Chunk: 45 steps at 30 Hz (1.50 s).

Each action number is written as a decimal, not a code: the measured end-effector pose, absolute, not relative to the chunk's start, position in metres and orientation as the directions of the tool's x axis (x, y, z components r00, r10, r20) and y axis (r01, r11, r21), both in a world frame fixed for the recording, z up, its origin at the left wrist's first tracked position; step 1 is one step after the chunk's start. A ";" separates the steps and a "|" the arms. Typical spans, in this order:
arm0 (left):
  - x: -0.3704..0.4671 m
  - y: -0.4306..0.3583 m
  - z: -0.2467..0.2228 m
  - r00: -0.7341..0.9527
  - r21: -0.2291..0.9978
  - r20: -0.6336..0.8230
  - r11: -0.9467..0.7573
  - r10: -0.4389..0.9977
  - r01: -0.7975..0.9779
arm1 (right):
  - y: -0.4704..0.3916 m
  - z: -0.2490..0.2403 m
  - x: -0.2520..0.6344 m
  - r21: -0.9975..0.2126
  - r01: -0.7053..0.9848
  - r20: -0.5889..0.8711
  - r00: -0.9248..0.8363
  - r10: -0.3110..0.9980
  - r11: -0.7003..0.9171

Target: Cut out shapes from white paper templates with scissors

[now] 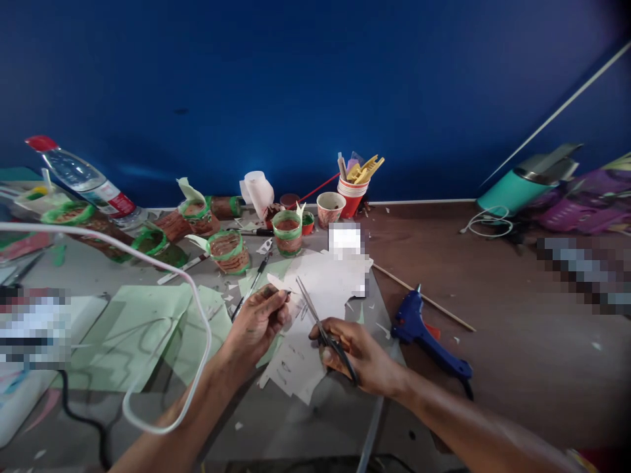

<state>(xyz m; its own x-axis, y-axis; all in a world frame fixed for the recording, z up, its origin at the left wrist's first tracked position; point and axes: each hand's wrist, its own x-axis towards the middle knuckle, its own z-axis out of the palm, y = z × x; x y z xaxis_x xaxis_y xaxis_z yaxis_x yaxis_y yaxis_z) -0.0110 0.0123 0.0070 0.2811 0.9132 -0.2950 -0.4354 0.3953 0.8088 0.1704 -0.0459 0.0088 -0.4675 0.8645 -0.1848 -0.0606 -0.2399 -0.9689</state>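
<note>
Scissors (318,320) up, paper piece (279,282) pinched — hands apart over white sheets (328,282).
My left hand (261,318) closes thumb and finger on what looks like that small white piece, probably to leave its edge free; my right hand (357,355) wraps the scissors' handles, blades pointing away from me, near the piece, seemingly for control — and the blue glue gun (411,322) lies beside my right wrist, perhaps for easy reach, off the sheets.

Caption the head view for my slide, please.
Left hand pinching a small white paper piece, right hand holding black-handled metal scissors, near a blue glue gun.
</note>
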 end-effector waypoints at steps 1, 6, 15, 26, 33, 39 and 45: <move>-0.011 0.013 0.007 0.277 0.803 -0.299 0.397 0.913 -0.444 | -0.046 0.010 0.170 -0.966 -0.048 -0.199 -0.482 0.853 -0.253; -0.013 0.016 0.004 0.244 0.773 -0.310 0.393 0.919 -0.497 | -0.045 0.009 0.170 -0.953 -0.001 -0.260 -0.514 0.817 -0.303; -0.014 0.018 0.006 0.237 0.707 -0.300 0.382 0.924 -0.595 | -0.046 0.009 0.169 -0.938 -0.016 -0.282 -0.540 0.793 -0.345; -0.009 0.010 0.011 0.267 0.728 -0.338 0.430 0.903 -0.534 | -0.044 0.001 0.168 -0.946 -0.040 -0.256 -0.515 0.818 -0.321; -0.005 0.003 0.010 0.315 0.770 -0.345 0.459 0.884 -0.443 | -0.046 -0.001 0.167 -0.958 -0.016 -0.241 -0.496 0.834 -0.287; 0.000 -0.001 0.015 0.371 0.771 -0.401 0.528 0.837 -0.357 | -0.046 -0.002 0.164 -0.964 -0.040 -0.223 -0.427 0.876 -0.264; 0.001 -0.001 0.015 0.398 0.783 -0.399 0.533 0.826 -0.321 | -0.047 -0.003 0.163 -0.968 -0.016 -0.220 -0.425 0.878 -0.250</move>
<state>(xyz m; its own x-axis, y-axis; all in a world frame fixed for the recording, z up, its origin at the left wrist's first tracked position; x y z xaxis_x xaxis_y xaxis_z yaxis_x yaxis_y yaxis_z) 0.0005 -0.0009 0.0153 0.3976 0.8261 -0.3994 -0.3210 0.5330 0.7829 0.1634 -0.0467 -0.0032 -0.4248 0.8782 -0.2199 -0.0158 -0.2501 -0.9681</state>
